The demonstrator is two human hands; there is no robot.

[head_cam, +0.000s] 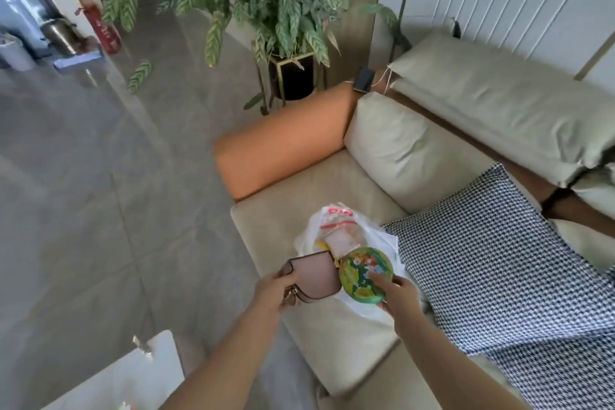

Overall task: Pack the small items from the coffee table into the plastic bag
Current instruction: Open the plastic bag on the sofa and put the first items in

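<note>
A white plastic bag (336, 223) with red print lies open on the beige sofa seat, with some packets inside it. My left hand (271, 289) grips a pink wallet (316, 278) by its left edge, just left of the bag's mouth. My right hand (399, 293) holds a round green tin (364, 273) with a colourful lid, thumb on top, over the bag's near side. Wallet and tin sit side by side, almost touching.
The white coffee table (133, 373) corner shows at the bottom left. A black-and-white patterned cushion (492, 260) lies right of the bag. An orange sofa arm (283, 146), a potted plant (289, 76) and grey tiled floor (100, 193) lie beyond.
</note>
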